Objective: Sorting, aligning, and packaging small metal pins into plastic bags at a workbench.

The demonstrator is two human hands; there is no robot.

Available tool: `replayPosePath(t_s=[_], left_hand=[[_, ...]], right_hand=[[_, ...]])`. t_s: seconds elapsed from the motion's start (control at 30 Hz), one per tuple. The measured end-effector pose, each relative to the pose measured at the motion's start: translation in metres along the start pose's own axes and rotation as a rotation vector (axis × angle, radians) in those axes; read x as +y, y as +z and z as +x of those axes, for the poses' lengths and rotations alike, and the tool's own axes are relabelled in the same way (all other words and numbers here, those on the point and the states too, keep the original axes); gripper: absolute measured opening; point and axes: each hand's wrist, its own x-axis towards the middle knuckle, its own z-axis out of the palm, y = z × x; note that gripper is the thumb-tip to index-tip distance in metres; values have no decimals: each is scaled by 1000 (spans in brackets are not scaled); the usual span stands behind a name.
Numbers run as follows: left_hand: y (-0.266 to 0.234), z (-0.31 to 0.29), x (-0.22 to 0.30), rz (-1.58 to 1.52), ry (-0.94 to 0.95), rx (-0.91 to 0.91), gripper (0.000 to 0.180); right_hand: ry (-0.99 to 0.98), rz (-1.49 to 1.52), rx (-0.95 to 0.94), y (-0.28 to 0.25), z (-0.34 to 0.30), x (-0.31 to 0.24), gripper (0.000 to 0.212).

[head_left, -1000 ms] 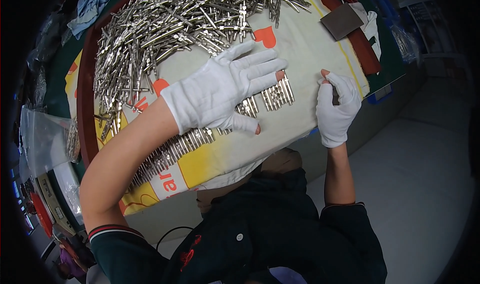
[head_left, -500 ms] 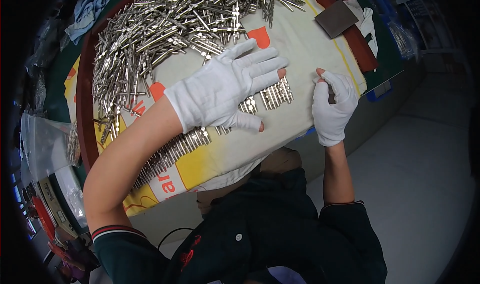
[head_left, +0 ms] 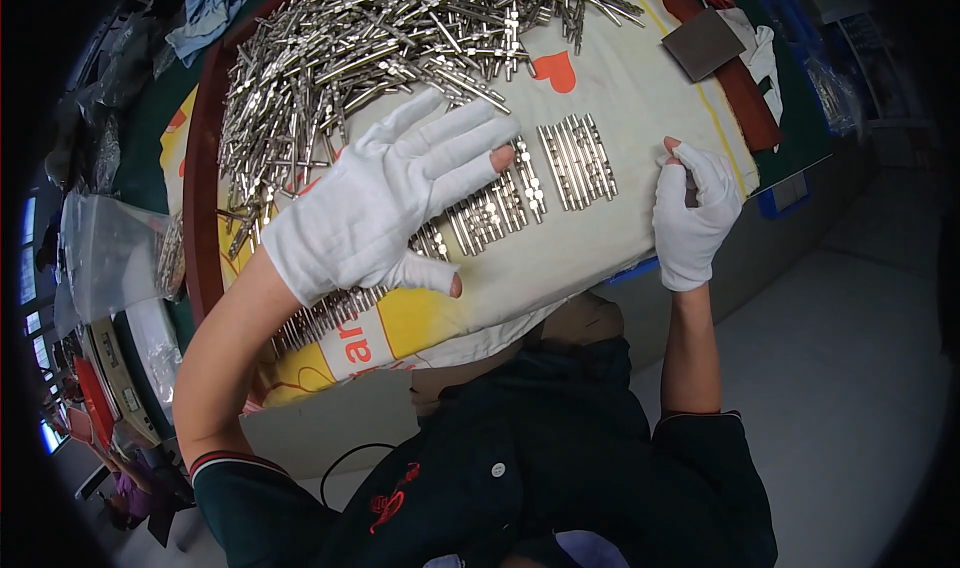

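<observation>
In a white glove with bare fingertips, my left hand [head_left: 375, 183] spreads palm-down above a row of shiny metal shafts [head_left: 488, 218], hiding part of it. Its fingers point toward the far right, and nothing is held. Just right of its fingertips lies a separate group of parallel metal shafts [head_left: 578, 163], side by side on the cloth [head_left: 630, 108]. My right hand [head_left: 697, 213], gloved the same way, hovers by the cloth's right side. Its fingers are curled and the thumb and forefinger tips come together; no part shows between them.
A large jumbled heap of metal shafts [head_left: 400, 33] covers the far left. Red-brown edging [head_left: 208, 158] borders the cloth, and a dark flat square [head_left: 704, 44] rests on its right side. A clear plastic bag [head_left: 110, 253] lies left of the table, near a beige device [head_left: 122, 383].
My left hand has moved left along the row, uncovering more of the lined-up shafts and the group at the right. My right hand keeps its curled pose. The whole view has shifted slightly.
</observation>
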Motion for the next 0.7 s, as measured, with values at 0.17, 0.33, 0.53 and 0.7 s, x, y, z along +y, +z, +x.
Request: replayPosePath(t_s=[0.17, 0.33, 0.53, 0.7], left_hand=[[-1, -33, 8, -43, -79, -99, 101], [17, -41, 11, -74, -69, -82, 101], [23, -31, 8, -22, -46, -78, 104], [27, -23, 7, -64, -22, -18, 105]], right_hand=[[61, 31, -18, 1, -2, 0, 20], [95, 58, -19, 2, -2, 0, 19], [166, 62, -33, 2, -5, -2, 18], [116, 78, 0, 3, -3, -1, 18]])
